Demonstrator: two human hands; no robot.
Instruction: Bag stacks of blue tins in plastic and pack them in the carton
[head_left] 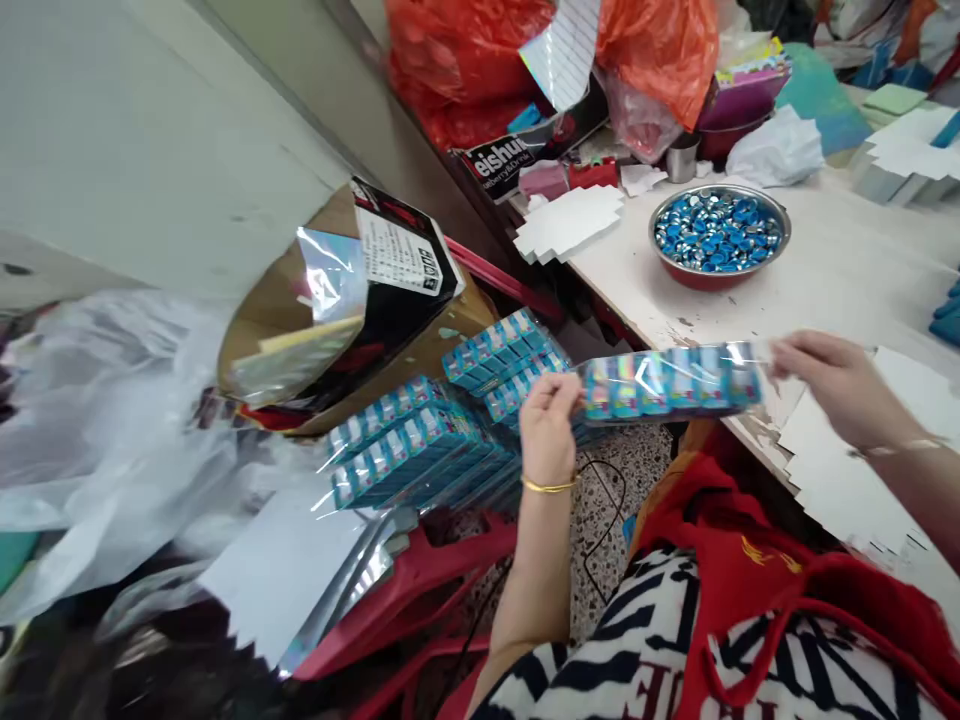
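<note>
A clear-wrapped strip of small blue boxes (671,383) is stretched level between my two hands, over the gap beside the table. My left hand (551,412) is closed on its left end, fingers pinching the plastic. At the opposite end my right hand (821,375) pinches the wrapper's edge, slightly blurred. Just left of my left hand, stacks of similar wrapped blue packs (420,450) stand in rows, with more packs (510,355) behind them.
On the white table (847,285) stands a metal bowl (716,275) of blue caps. White notched cards (570,222) lie near it. An opened carton (412,330) and crumpled clear plastic (157,420) occupy the left. A red plastic stool (420,575) stands below. Red bags (465,60) are piled behind.
</note>
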